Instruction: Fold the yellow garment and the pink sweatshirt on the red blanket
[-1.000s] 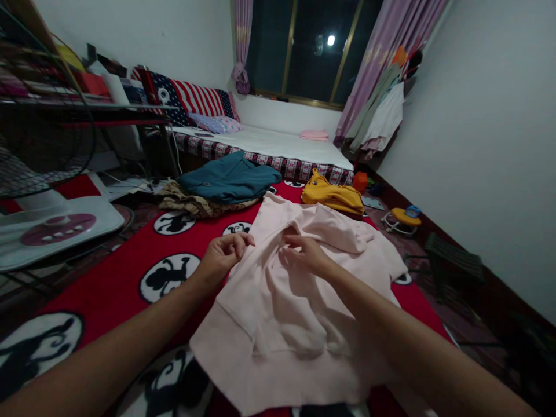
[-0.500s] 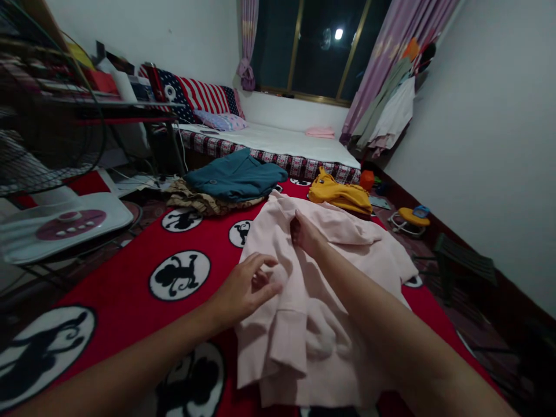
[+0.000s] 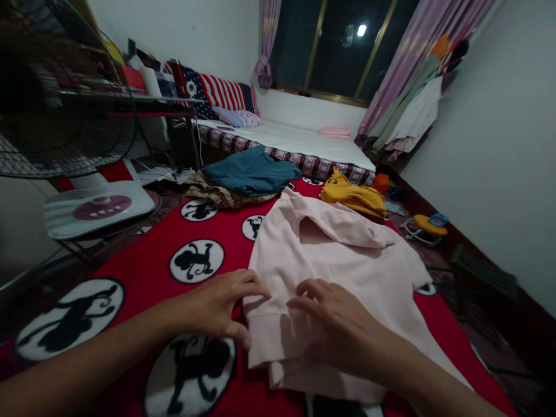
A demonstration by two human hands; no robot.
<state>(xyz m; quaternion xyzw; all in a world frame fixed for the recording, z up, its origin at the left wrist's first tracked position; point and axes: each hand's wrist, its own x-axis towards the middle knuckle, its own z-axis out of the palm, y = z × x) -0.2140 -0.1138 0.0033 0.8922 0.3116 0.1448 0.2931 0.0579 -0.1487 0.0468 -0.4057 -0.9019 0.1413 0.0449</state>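
A pale pink garment (image 3: pixel 343 260) lies spread on a red blanket (image 3: pixel 143 278) printed with black monkey circles. Its left part is folded over, with a ribbed cuff near the front. My left hand (image 3: pixel 219 307) rests at the garment's near left edge, fingers spread and touching the fold. My right hand (image 3: pixel 334 324) lies flat on the folded cloth beside it, fingers apart, pressing down. Neither hand grips anything.
A teal garment (image 3: pixel 252 174) on a patterned one sits at the blanket's far left, a yellow garment (image 3: pixel 354 196) at the far right. A fan base (image 3: pixel 98 208) stands left. A low bed (image 3: pixel 286 142) lies beyond; a small yellow toy (image 3: pixel 423 223) sits right.
The garment's left side was folded inward. Both hands came back toward me: the right hand left the collar area and now lies flat near the front edge beside the left.
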